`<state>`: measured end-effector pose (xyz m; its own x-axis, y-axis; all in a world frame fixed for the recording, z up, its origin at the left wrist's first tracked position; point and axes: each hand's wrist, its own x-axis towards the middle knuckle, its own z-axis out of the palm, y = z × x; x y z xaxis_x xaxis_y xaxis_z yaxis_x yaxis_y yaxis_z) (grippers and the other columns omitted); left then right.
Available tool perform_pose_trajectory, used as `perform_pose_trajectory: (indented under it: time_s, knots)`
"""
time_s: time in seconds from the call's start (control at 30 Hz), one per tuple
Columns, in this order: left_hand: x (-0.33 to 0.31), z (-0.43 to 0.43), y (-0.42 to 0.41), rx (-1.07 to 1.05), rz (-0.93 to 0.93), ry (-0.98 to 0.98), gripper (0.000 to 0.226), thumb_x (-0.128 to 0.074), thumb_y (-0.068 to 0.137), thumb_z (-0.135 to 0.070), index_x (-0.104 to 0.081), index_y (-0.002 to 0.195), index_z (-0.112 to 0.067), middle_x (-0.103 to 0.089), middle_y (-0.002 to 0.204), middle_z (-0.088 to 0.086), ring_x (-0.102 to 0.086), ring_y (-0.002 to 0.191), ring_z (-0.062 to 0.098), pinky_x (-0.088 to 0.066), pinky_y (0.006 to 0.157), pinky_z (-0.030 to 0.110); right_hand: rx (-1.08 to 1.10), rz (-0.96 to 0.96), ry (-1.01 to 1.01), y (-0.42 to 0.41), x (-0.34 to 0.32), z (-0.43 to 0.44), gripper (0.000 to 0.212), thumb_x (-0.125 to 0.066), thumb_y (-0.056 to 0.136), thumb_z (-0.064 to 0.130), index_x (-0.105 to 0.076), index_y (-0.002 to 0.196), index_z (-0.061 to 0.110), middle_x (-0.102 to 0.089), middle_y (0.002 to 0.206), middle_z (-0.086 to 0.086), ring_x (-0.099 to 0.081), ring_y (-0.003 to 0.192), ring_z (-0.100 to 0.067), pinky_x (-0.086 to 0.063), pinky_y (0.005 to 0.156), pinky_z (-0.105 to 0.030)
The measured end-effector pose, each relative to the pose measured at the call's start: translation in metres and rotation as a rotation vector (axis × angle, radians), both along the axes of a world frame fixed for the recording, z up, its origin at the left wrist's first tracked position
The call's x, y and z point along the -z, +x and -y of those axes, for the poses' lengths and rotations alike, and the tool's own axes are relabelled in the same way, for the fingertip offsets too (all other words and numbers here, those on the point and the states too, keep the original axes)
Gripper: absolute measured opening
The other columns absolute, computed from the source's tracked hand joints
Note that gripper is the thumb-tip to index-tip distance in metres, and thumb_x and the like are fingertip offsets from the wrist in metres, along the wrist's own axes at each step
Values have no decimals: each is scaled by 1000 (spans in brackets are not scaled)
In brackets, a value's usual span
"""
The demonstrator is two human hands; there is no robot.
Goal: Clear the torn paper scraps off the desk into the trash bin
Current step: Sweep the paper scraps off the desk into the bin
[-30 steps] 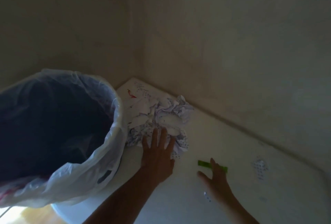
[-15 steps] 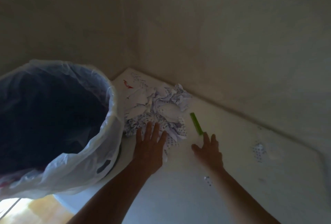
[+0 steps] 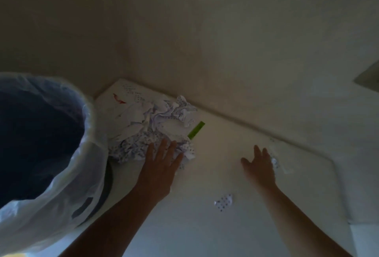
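A heap of crumpled, dotted white paper scraps (image 3: 155,125) lies on the white desk (image 3: 205,226) in the far left corner. My left hand (image 3: 162,166) rests flat against the heap's near edge, fingers spread. A green strip (image 3: 196,130) lies at the heap's right side. My right hand (image 3: 259,166) is flat on the desk further right, fingers apart, touching a small dotted scrap (image 3: 274,162) at its right edge. Another small dotted scrap (image 3: 224,202) lies between my forearms. The trash bin (image 3: 41,154), lined with a pale plastic bag, stands at the left, its rim beside the heap.
Two plain walls (image 3: 225,41) meet behind the desk corner. The desk's right edge (image 3: 340,185) runs diagonally at the right. A faint flat paper piece (image 3: 285,158) lies just beyond my right hand.
My right hand has left the green strip beside the heap and moved right to a small scrap. My left hand stays against the heap.
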<state>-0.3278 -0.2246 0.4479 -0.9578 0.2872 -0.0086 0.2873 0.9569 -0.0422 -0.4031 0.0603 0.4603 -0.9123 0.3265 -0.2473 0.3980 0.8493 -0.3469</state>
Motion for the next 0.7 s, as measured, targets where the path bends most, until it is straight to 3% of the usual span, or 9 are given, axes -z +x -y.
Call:
perform_pose_trajectory:
  time_s: [0.1, 0.2, 0.33, 0.4, 0.43, 0.5, 0.57, 0.63, 0.7]
  knots:
    - [-2, -9, -4, -25, 118, -37, 96, -89, 42, -41, -63, 131, -15, -52, 143, 23, -43, 132, 50, -36, 97, 74, 191, 137, -33, -8, 9, -48, 69, -52, 91, 39, -23, 149, 15, -18, 158, -13, -22, 143, -35, -27, 112, -50]
    - [0, -12, -7, -75, 86, -76, 87, -71, 72, -42, -38, 149, -18, -22, 160, 21, -11, 146, 48, -2, 111, 71, 79, 262, -17, -16, 23, -44, 68, -43, 95, 45, -19, 150, 12, -14, 159, -17, -14, 145, -37, -18, 115, -44]
    - [-17, -26, -5, -115, 164, -100, 62, -73, 70, -30, -65, 127, -7, -51, 142, 25, -40, 135, 48, -30, 106, 70, -239, 268, -69, -14, 27, 7, 64, -40, 97, 47, -22, 150, 16, -10, 161, -10, -9, 148, -31, -15, 118, -47]
    - [-17, -39, -1, -4, 110, -66, 55, -55, 84, -30, -56, 135, -10, -42, 150, 23, -33, 141, 43, -16, 115, 64, -332, 212, -92, -11, 25, 20, 64, -39, 97, 49, -19, 151, 22, -4, 163, -5, -2, 149, -25, -10, 119, -45]
    - [-13, -46, 4, 121, 75, -40, 52, -53, 86, -31, -57, 134, -13, -45, 149, 19, -37, 140, 39, -13, 116, 60, -330, 151, -83, -13, 21, 16, 64, -40, 97, 48, -19, 151, 23, -3, 163, -4, -1, 150, -24, -10, 118, -44]
    - [-7, -64, 12, 361, 59, -22, 47, -63, 78, -39, -69, 122, -22, -63, 135, 9, -55, 128, 28, -31, 112, 52, -215, 32, -38, -22, 12, -7, 64, -44, 96, 43, -22, 151, 19, -7, 162, -9, -7, 149, -28, -14, 118, -44]
    - [1, -88, 23, 549, 68, -56, 48, -56, 84, -46, -65, 127, -27, -61, 139, 1, -55, 129, 23, -37, 109, 53, -31, 22, 46, -31, 5, -46, 64, -46, 96, 41, -24, 150, 15, -13, 160, -16, -16, 145, -33, -22, 116, -49]
    - [16, -109, 38, 705, 84, -249, 53, -32, 95, -52, -46, 143, -34, -41, 155, -7, -36, 143, 18, -13, 116, 57, 118, 100, 60, -35, 4, -84, 63, -44, 94, 42, -28, 147, 13, -23, 153, -20, -25, 140, -37, -28, 111, -51]
    - [32, -115, 53, 566, 266, -391, 58, -9, 94, -61, -31, 146, -50, -21, 158, -28, -15, 146, -3, 13, 115, 55, 127, 190, 7, -31, 9, -102, 60, -43, 94, 41, -31, 145, 11, -29, 148, -23, -28, 137, -39, -28, 111, -47]
